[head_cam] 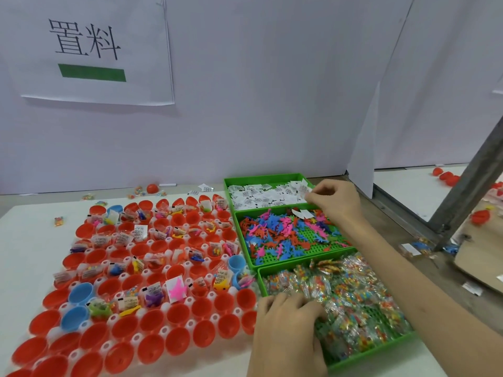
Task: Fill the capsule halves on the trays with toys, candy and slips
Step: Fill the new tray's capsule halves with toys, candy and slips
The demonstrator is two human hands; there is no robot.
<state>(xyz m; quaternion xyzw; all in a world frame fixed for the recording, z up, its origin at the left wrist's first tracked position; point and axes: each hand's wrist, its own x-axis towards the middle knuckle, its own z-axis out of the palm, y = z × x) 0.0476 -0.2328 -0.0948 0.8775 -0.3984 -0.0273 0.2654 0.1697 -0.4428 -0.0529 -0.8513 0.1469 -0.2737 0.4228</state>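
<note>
Right-hand grip [334, 200]: at 1 o'clock in the view, thumb and fingertips pinched together on a paper slip [306, 192] at the 3 o'clock edge of the slip bin [261, 176].
Left-hand grip [288, 322]: at 5 o'clock, palm down, fingers bent over the candy packets [353, 295]; I cannot tell whether they clamp one.
Task's things: the capsule halves [177, 314] stand in white trays [215, 318] at 9 o'clock of the bins. Many toward 12 o'clock hold fillings; the rows toward 6 o'clock look empty.
Bins: a row from 12 to 6 o'clock, with the slip bin, toy bin [244, 240] and candy bin [381, 349].
Materials: the halves are smooth, glossy plastic cups, mostly red and a few blue. The slips are thin, flat, printed paper. The toys [283, 232] are small, flat, floppy-looking figures, and the packets are crinkly clear film over coloured beads. The bins are rigid green plastic with grid floors.
Risks: thin slips cling, so the pinch may lift several at once. Two stray slips [303, 213] already lie among the toys, so more mixing is likely. Slick packets could slide from the grip onto the surface [27, 240]. A careless reach may tip the light halves.
</note>
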